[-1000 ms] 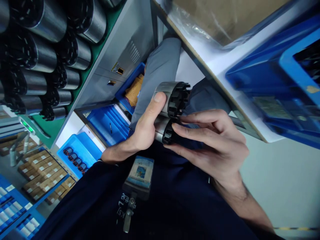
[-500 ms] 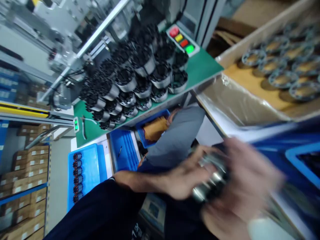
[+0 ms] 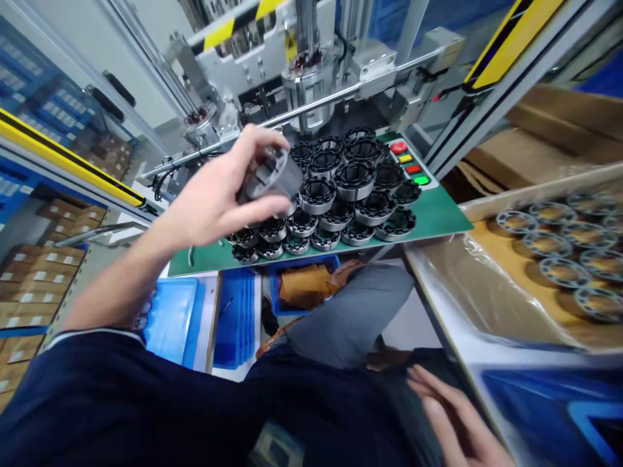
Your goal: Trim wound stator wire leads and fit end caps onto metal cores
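My left hand (image 3: 228, 185) is raised over the green bench, its thumb and fingers gripping a grey metal motor stator (image 3: 278, 178) tilted on its side. Behind and to the right of it are stacked stators (image 3: 318, 194), steel rings with black toothed inserts, piled in several rows. Part of the pile is hidden by my hand. Low at the right, my right hand (image 3: 457, 421) hangs near my lap with its fingers stretched out, and nothing shows in it.
A press machine (image 3: 311, 84) with a metal rail stands behind the pile. A button panel (image 3: 413, 165) sits at the bench's right. On the right is a carton (image 3: 506, 285) of metal rings. Blue trays (image 3: 170, 318) lie at left, partly behind my forearm.
Both hands were together over my lap around a blurred metal part. My left hand has carried the stator up and left to the pile; my right hand has drawn away, lower. The view has shifted.
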Demonstrator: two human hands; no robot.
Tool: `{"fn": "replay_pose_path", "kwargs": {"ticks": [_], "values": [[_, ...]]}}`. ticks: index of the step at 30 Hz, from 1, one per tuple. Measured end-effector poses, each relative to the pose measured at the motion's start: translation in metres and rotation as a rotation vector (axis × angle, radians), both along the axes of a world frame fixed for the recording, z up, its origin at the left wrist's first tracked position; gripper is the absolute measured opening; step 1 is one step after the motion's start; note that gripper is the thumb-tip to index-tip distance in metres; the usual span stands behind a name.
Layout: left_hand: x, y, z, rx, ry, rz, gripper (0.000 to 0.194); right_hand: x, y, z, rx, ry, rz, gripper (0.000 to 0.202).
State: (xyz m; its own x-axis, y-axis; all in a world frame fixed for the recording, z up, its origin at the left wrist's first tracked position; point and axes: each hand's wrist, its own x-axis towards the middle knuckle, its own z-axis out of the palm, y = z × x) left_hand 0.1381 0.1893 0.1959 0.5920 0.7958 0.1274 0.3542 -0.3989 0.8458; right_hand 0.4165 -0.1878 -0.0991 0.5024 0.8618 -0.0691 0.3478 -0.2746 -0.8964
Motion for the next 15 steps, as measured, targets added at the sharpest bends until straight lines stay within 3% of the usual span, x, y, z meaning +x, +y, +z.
{"fn": "replay_pose_path", "kwargs": {"ticks": [1,2,4,5,7,9,13,15], "values": [[0.003,0.02,0.001,-0.031,-0.016,0.037,0.034,-0.007,0.003,0.004,0.032,-0.024,0.057,0.04],[0.007,0.038,0.0,-0.074,-0.036,0.069,0.043,-0.014,0.007,0.008,0.07,-0.043,0.114,0.036],[0.015,0.067,-0.004,-0.144,-0.054,0.094,0.081,-0.028,0.016,0.018,0.151,-0.067,0.201,0.028],[0.018,0.075,-0.006,-0.15,-0.053,0.088,0.088,-0.033,0.019,0.023,0.187,-0.075,0.23,0.026],[0.02,0.078,-0.009,-0.111,-0.044,0.046,0.068,-0.038,0.024,0.029,0.238,-0.087,0.268,0.021],[0.019,0.063,-0.014,-0.056,-0.088,0.031,0.032,-0.038,0.027,0.033,0.267,-0.102,0.287,0.017],[0.029,-0.014,-0.039,-0.084,-0.373,0.106,0.057,-0.045,0.04,0.048,0.279,-0.146,0.207,0.018],[0.049,-0.064,-0.061,-0.294,-0.534,0.139,0.073,-0.06,0.053,0.062,0.376,-0.156,0.104,0.032]]}}
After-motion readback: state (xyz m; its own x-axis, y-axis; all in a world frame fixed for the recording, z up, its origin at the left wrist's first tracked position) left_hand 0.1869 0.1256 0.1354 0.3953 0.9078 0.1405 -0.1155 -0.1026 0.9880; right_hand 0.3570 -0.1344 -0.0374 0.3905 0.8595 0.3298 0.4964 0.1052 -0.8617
